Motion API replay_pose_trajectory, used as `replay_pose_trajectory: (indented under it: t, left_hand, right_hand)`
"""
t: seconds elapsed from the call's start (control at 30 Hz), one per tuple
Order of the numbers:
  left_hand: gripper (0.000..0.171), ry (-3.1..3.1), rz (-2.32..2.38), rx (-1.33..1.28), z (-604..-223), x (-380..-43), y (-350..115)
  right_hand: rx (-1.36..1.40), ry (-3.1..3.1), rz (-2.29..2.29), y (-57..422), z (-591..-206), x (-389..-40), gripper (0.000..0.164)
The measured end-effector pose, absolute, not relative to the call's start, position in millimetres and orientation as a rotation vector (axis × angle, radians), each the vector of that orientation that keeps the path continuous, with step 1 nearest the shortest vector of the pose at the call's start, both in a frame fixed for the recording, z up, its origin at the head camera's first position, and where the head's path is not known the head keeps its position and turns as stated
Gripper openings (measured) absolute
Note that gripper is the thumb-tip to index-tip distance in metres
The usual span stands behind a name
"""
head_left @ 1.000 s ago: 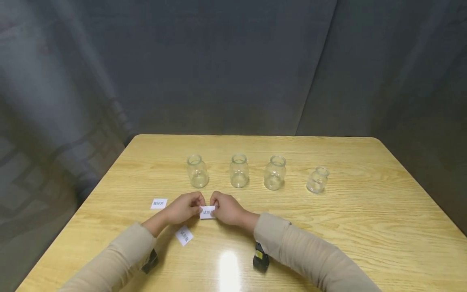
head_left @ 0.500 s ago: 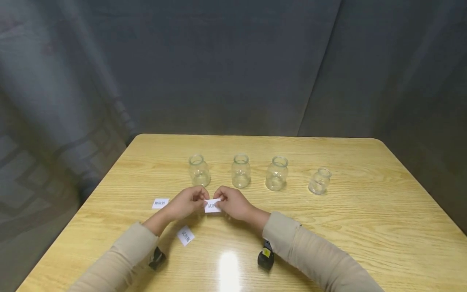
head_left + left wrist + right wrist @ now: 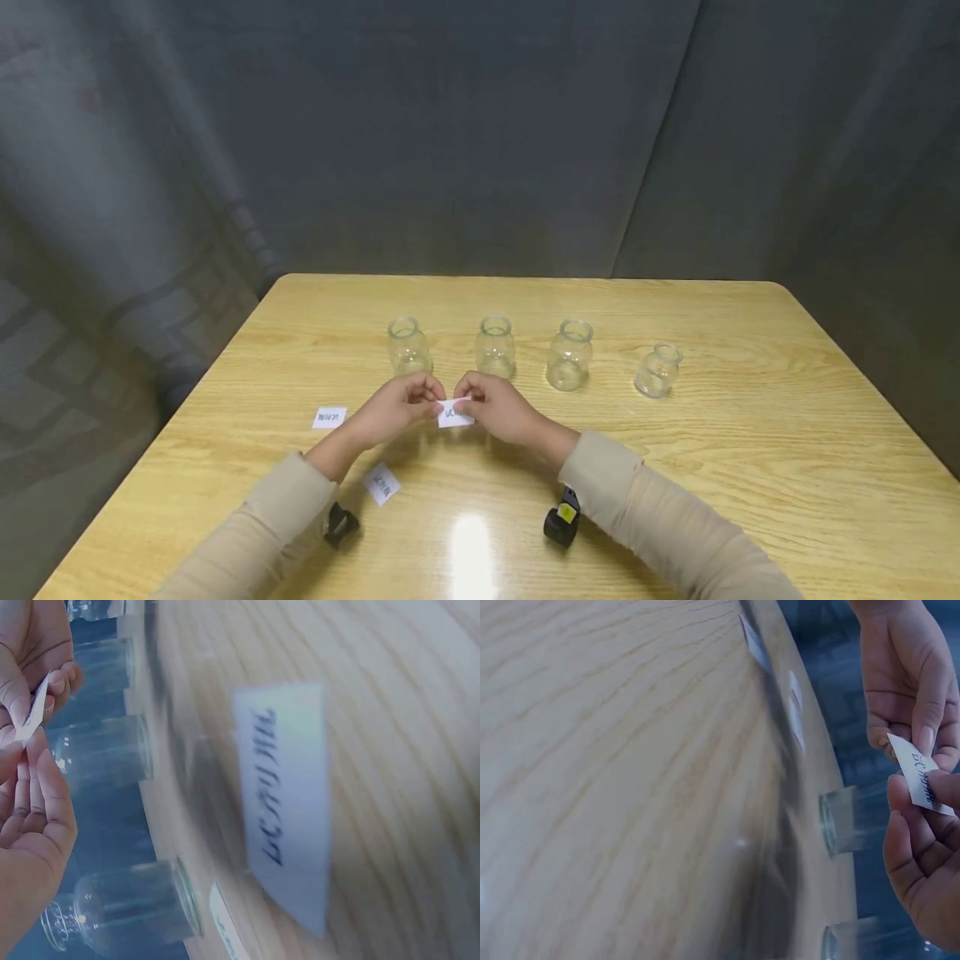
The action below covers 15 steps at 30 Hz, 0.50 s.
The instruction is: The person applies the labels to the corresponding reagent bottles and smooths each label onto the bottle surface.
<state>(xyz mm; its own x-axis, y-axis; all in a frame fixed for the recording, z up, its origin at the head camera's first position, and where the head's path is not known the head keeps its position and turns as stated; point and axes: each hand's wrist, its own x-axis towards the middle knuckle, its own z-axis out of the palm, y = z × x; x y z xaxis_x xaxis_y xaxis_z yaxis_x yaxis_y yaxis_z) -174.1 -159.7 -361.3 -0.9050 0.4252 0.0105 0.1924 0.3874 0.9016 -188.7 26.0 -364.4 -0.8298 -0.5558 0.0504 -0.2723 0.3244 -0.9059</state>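
Note:
A small white paper label (image 3: 448,420) with handwritten characters is held up between both hands, in front of the two left jars. My left hand (image 3: 393,412) pinches its left end between thumb and fingers. At the other end, my right hand (image 3: 504,410) grips it, the thumb covering part of the writing. The right wrist view shows the label (image 3: 909,763) tilted, with a thumb on its written face. Behind the hands stand a left glass jar (image 3: 406,337) and a middle glass jar (image 3: 495,340), their lower parts partly covered by the fingers.
Two more written labels lie on the wooden table (image 3: 750,467): one at left (image 3: 329,417), another nearer (image 3: 382,484). A third round jar (image 3: 570,358) and a smaller jar (image 3: 657,372) continue the row rightward. A grey curtain (image 3: 465,142) hangs behind the table.
Both hands have moved right and farther toward the jars, carrying the label between them. The other labels and the jars stay where they were.

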Motion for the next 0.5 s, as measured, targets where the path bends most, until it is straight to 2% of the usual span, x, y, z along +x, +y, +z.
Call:
replay_pose_trajectory:
  t: [0.5]
  left_hand:
    - [0.023, 2.123, 1.759, 0.499, -350, -173, -153]
  right_hand:
    - [-0.730, 2.273, -1.600, 40, -355, -189, 0.006]
